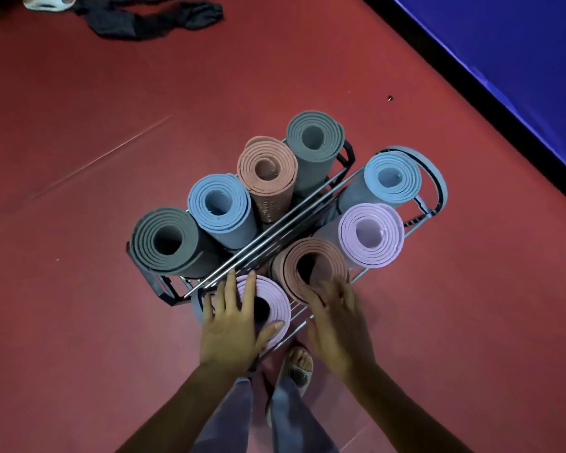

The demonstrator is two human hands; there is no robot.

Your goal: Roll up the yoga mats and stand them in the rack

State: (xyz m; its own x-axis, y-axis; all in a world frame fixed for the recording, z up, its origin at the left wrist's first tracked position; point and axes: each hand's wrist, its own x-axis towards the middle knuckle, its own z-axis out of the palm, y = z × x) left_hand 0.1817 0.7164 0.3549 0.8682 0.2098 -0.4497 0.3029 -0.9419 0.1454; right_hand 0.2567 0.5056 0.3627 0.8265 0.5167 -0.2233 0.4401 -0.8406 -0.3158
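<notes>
1. Left hand lies on top of the near lilac mat, fingers straight and spread over the roll's end, thumb curved along its near rim.
2. Right hand is blurred; its fingers reach onto the near rim of the pink mat beside it, loosely spread. Whether it grips I cannot tell.
3. Eight rolled mats stand upright in the rack: two grey, two blue, two pink, two lilac.
4. Far row, left to right: grey, blue, pink, grey.
5. Near row, left to right: lilac, pink, lilac, blue. Metal bars run between the two rows.
6. One sandalled foot stands just beside the rack's near edge, between the forearms.
7. Red floor lies open on the left and beyond the rack; a blue pad with a black edge borders it at the right.
8. Dark cloth lies on the floor far off, top left.
</notes>
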